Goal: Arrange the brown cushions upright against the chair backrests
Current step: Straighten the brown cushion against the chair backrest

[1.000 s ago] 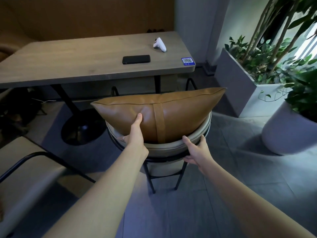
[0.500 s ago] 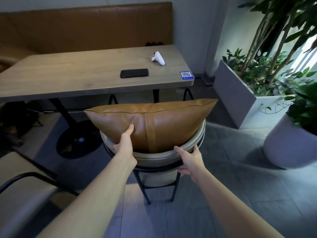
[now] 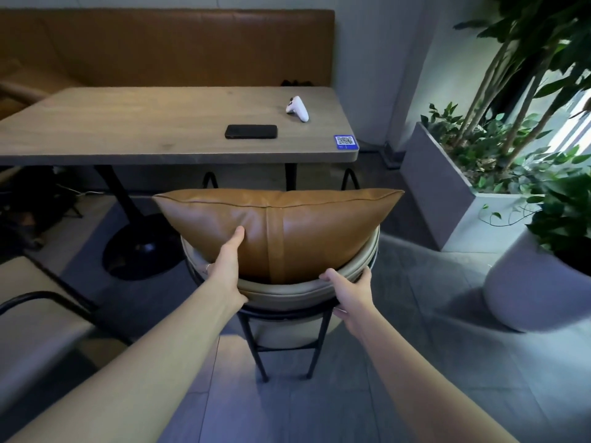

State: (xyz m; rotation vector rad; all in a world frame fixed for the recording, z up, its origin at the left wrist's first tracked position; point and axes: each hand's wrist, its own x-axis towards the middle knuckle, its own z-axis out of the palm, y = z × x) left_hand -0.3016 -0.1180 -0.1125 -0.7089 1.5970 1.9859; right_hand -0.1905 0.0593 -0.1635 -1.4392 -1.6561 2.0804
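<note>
A brown leather cushion [image 3: 303,225] stands upright on its long edge inside the curved cream backrest [image 3: 287,290] of a black-legged chair, seen from behind. My left hand [image 3: 227,266] grips the cushion's lower left part, thumb pressed on its near face, the fingers hidden behind it. My right hand [image 3: 350,292] clasps the backrest's rim just right of the cushion's centre strap, fingers over the top edge. The chair seat is hidden.
A wooden table [image 3: 128,123] stands just beyond the chair with a black phone [image 3: 251,131] and a white controller [image 3: 298,108]. Another cream chair [image 3: 32,314] is at the left. A rectangular planter [image 3: 428,187] and a round pot [image 3: 527,289] stand to the right.
The cushion's top edge has levelled out; its right corner was tilted up before. Both hands keep the same holds. My view has pulled back and lifted, showing more of the bench.
</note>
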